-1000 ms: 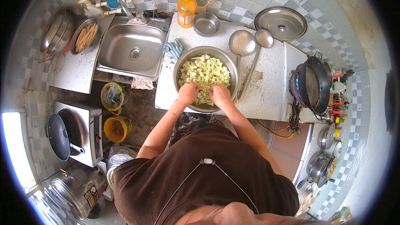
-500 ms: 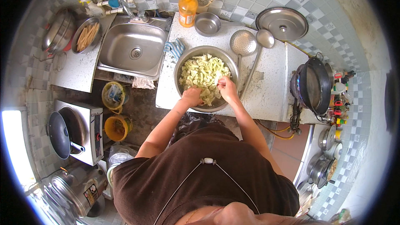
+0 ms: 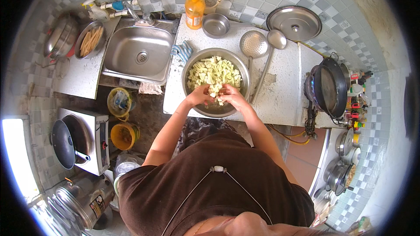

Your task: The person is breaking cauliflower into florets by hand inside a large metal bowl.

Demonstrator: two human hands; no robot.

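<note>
A wide stainless steel basin [image 3: 215, 111] rests on the speckled white counter, holding a heap of chopped pale green-white cauliflower [image 3: 216, 70]. Both of my hands are inside it, at the near side of the heap. My left hand [image 3: 199, 95] curls its fingers around cauliflower pieces from the left. Facing it, my right hand [image 3: 233, 96] cups pieces from the right. A small clump sits gathered between the two sets of fingers. Some fingertips are hidden among the pieces. The basin's near bottom shows bare metal below my hands.
Right of the basin lie a skimmer [image 3: 253, 45] and a ladle [image 3: 276, 39]. Behind stand a small metal bowl [image 3: 215, 25] and an orange pump bottle [image 3: 194, 11]. A blue-white cloth [image 3: 181, 51] lies to the left, beside the sink [image 3: 139, 57]. A black wok [image 3: 331, 88] stands far right.
My hands have come closer together and gathered cauliflower between them. The pieces have shifted toward the far side, baring the basin's near bottom.
</note>
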